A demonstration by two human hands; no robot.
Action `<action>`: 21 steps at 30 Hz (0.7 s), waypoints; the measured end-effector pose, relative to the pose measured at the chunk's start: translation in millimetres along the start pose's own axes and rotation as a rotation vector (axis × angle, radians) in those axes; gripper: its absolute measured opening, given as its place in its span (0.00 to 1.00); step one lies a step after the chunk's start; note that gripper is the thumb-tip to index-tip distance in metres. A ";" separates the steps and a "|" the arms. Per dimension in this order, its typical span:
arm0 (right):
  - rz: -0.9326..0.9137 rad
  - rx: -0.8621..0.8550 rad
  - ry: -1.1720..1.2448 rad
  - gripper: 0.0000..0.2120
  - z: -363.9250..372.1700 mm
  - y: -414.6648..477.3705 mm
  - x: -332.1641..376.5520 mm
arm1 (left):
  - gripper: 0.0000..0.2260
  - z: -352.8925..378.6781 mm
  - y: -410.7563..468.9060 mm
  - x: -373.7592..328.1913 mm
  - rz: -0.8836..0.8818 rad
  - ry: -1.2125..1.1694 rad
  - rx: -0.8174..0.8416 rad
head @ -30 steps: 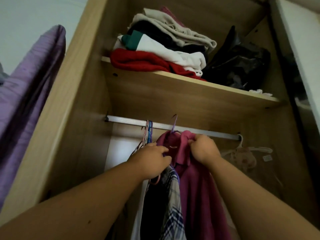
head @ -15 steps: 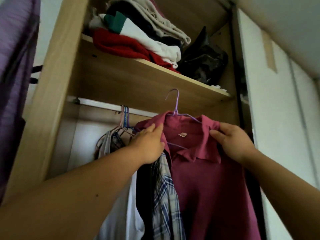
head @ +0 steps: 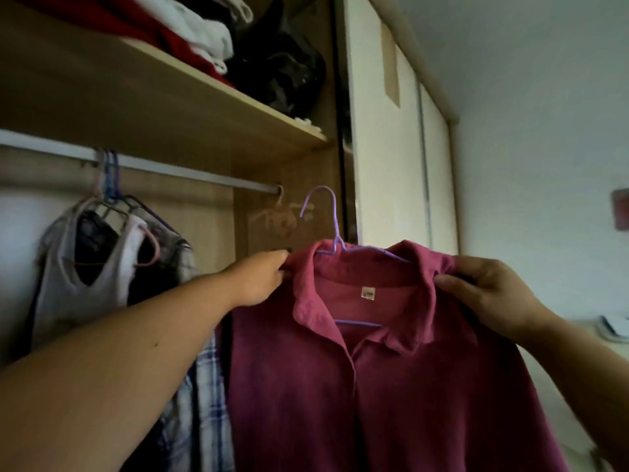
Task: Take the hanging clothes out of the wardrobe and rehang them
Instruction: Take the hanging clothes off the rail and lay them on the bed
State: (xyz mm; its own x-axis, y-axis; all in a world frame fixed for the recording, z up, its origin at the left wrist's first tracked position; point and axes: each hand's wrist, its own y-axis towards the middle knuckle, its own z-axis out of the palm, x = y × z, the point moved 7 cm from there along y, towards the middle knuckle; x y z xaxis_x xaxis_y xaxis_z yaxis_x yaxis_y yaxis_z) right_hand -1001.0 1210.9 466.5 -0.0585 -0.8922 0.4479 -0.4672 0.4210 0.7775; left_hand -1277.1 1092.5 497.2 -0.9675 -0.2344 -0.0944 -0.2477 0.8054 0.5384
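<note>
The maroon collared shirt (head: 391, 386) is nearest, spread out in front of the open wardrobe and held up by both shoulders. The left hand (head: 260, 279) pinches the cloth at one end of the collar; the right hand (head: 490, 294) grips the other shoulder, thumb on the front and fingers curled behind. The shirt sits on a purple wire hanger (head: 332, 226) whose hook stands up between the two hands, lower than the rail (head: 190, 172) and right of its end, touching nothing. The shirt's lower part is cut off by the frame.

Behind the left forearm, a plaid garment (head: 204, 403) hangs down, partly hidden. Further left, a pale vest (head: 68, 294) and dark clothes hang bunched on several hangers from the rail; they are blurred and hard to tell apart. A pale hanger (head: 279, 212) hangs at the rail's right end.

On the shelf (head: 218, 86) above lie folded clothes (head: 204, 35), red and white, cropped at the top, with a black bag (head: 282, 69) just beside them. A white wardrobe door (head: 384, 165) stands to the right.
</note>
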 end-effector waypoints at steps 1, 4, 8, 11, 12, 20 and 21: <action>0.037 0.015 -0.015 0.06 -4.3 -13.1 -11.5 | 0.07 17.0 -3.4 -11.1 0.027 -0.051 0.033; 0.148 0.073 -0.132 0.04 -16.9 -55.5 -47.3 | 0.03 68.2 -20.9 -41.3 0.055 -0.212 0.091; 0.322 0.151 -0.350 0.11 -39.6 -121.0 -88.6 | 0.07 142.7 -46.5 -81.2 0.058 -0.407 0.157; 0.470 0.255 -0.440 0.06 -47.7 -173.1 -118.5 | 0.11 195.1 -63.9 -110.5 0.069 -0.426 0.234; 0.516 0.280 -0.460 0.07 -50.6 -191.7 -126.5 | 0.11 213.0 -69.6 -121.7 0.081 -0.427 0.268; 0.919 0.205 -0.438 0.05 -68.9 -338.5 -153.9 | 0.09 303.8 -113.3 -195.9 0.264 -0.396 0.470; 0.963 0.182 -0.438 0.04 -69.9 -354.9 -151.4 | 0.08 310.5 -118.7 -202.8 0.293 -0.390 0.491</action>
State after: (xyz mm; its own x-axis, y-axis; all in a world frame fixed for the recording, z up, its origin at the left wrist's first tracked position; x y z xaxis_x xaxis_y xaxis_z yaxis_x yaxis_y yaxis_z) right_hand -764.7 1208.0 153.6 -0.7670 -0.1939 0.6117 -0.1776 0.9802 0.0880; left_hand -1067.0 1213.4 192.4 -0.9227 0.1693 -0.3462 0.1216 0.9803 0.1553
